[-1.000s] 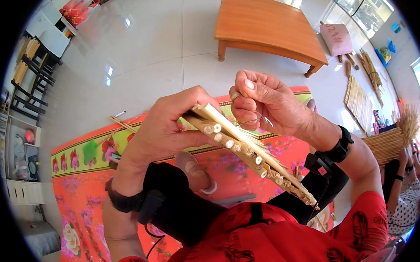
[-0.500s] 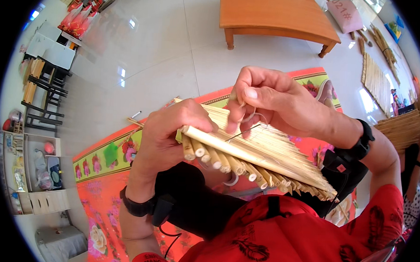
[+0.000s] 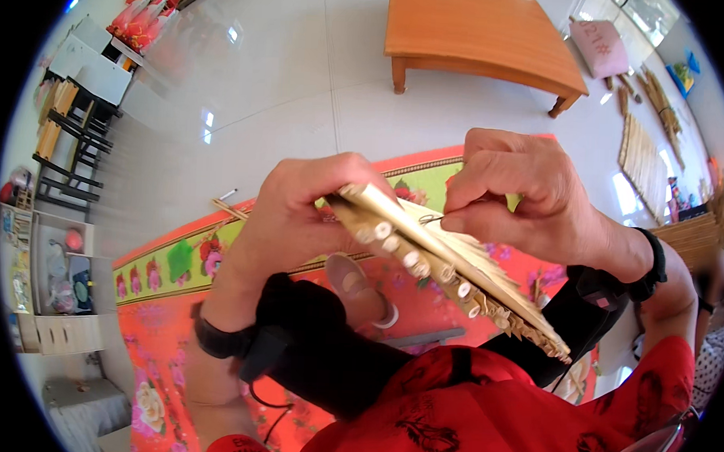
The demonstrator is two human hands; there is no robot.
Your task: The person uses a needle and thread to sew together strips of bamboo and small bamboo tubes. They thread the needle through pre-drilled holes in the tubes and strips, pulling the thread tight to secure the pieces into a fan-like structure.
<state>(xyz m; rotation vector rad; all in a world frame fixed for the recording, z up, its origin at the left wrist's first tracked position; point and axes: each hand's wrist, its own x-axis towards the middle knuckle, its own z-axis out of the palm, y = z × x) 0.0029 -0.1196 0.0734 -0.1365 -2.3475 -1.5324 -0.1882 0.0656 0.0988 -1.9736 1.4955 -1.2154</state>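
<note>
A mat of pale dry stalks is held tilted over my lap, with its row of round cut ends toward me. My left hand is closed round its upper left corner, thumb and fingers on either side. Just right of that corner my right hand is closed in a pinch on a thin dark needle at the mat's upper face. A small loop of thread shows beside the needle. The needle's far end cannot be made out, and my fingers hide part of it.
Under me lies a red flowered floor mat. A low wooden table stands ahead. At right are another stalk mat, a pink bag and a person's arm; at left, black stools and a white shelf.
My right hand has moved right and turned, going from fingering loose thread to pinching at the needle. The stalk mat has tilted more steeply, and my left hand has shifted slightly with it.
</note>
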